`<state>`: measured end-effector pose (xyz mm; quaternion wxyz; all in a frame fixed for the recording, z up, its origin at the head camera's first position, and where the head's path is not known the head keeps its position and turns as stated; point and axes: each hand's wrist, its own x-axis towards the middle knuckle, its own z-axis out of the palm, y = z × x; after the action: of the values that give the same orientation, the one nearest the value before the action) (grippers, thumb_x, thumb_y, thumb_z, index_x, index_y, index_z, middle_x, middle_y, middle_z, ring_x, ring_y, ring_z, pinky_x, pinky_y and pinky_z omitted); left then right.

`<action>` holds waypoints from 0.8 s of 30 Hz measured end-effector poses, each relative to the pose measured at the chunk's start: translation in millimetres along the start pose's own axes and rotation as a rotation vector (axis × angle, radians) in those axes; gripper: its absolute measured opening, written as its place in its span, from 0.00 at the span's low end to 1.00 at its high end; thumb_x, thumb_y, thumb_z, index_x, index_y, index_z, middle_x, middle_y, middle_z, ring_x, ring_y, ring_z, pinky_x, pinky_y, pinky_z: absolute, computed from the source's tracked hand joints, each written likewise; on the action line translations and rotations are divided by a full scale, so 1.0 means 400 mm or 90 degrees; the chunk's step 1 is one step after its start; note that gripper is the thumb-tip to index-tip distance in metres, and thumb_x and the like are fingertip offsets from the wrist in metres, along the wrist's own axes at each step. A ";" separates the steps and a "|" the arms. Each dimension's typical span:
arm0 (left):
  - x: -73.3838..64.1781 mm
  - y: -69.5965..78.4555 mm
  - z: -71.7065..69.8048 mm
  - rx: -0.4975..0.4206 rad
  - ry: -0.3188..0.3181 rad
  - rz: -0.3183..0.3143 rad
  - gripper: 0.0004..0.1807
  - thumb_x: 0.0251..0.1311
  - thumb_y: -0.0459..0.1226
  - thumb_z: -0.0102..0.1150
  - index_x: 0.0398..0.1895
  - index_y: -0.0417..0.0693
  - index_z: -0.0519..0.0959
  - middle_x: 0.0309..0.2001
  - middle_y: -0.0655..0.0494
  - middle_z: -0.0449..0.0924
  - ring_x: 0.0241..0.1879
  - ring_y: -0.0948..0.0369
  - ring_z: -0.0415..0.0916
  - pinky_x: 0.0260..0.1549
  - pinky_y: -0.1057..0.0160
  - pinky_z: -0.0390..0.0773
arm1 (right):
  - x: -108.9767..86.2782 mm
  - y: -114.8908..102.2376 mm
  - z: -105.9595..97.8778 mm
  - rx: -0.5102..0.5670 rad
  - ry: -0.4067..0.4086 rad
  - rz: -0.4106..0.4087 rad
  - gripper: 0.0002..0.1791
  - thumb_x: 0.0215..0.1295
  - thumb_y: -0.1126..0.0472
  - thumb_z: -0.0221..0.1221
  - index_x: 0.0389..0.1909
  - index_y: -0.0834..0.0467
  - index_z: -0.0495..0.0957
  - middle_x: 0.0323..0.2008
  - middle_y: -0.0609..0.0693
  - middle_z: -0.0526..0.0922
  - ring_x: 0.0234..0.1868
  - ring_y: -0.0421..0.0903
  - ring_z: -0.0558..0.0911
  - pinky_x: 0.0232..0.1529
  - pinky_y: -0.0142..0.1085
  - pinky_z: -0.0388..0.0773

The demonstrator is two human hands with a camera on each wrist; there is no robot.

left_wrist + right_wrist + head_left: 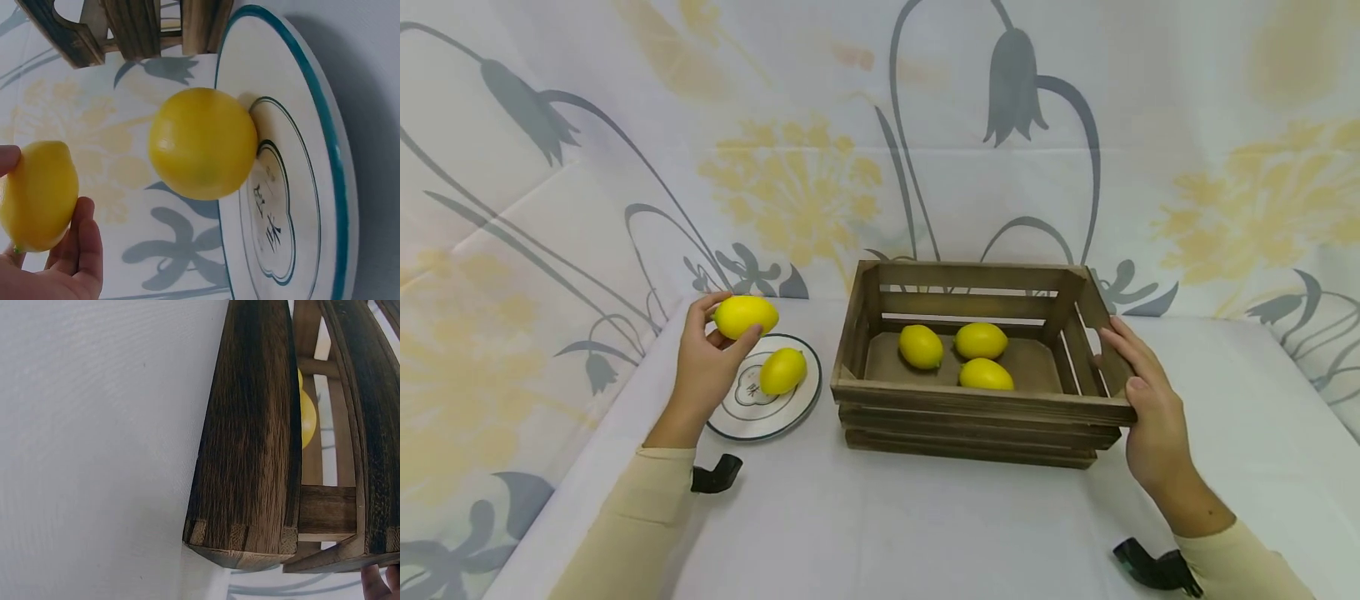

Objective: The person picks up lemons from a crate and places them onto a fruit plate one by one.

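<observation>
left hand: thumb and fingers pinch a lemon, cut off at the left wrist view's edge. plate: below that grip, its far rim partly hidden; on it, a second lemon. right hand: grips the crate at its right end (only fingertips enter the right wrist view). three lemons: inside, left of this grip, the nearest partly hidden. open room: narrow between plate and crate; wider cloth nearer the person.

Soft light is filling the head view; shadow is pooling beside the plate; lens distortion is bowing the crate.
</observation>
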<state>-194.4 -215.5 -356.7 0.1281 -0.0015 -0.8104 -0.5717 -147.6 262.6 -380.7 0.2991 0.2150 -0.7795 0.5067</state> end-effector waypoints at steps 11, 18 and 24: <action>-0.003 -0.059 -0.008 0.105 0.017 -0.048 0.38 0.52 0.52 0.62 0.64 0.57 0.57 0.60 0.49 0.61 0.52 0.52 0.69 0.48 0.62 0.74 | 0.000 -0.001 0.004 0.004 -0.004 -0.005 0.25 0.69 0.65 0.30 0.59 0.71 0.65 0.66 0.60 0.61 0.66 0.44 0.64 0.66 0.26 0.52; 0.006 -0.084 -0.010 0.133 -0.009 -0.081 0.39 0.52 0.54 0.61 0.63 0.53 0.55 0.55 0.45 0.63 0.47 0.51 0.70 0.38 0.68 0.74 | 0.000 -0.006 0.005 0.010 0.000 0.004 0.25 0.70 0.64 0.31 0.59 0.71 0.65 0.66 0.60 0.61 0.62 0.39 0.68 0.66 0.26 0.52; 0.016 -0.103 -0.011 0.193 -0.044 -0.104 0.40 0.53 0.56 0.59 0.63 0.53 0.53 0.56 0.42 0.61 0.46 0.50 0.68 0.39 0.63 0.73 | 0.005 -0.006 0.007 0.003 0.009 -0.012 0.25 0.70 0.64 0.31 0.58 0.73 0.66 0.66 0.61 0.62 0.67 0.46 0.62 0.67 0.28 0.52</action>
<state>-206.1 -234.7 -392.2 0.0518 0.0641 -0.8888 -0.4508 -148.3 259.1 -378.5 0.3090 0.2192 -0.7742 0.5070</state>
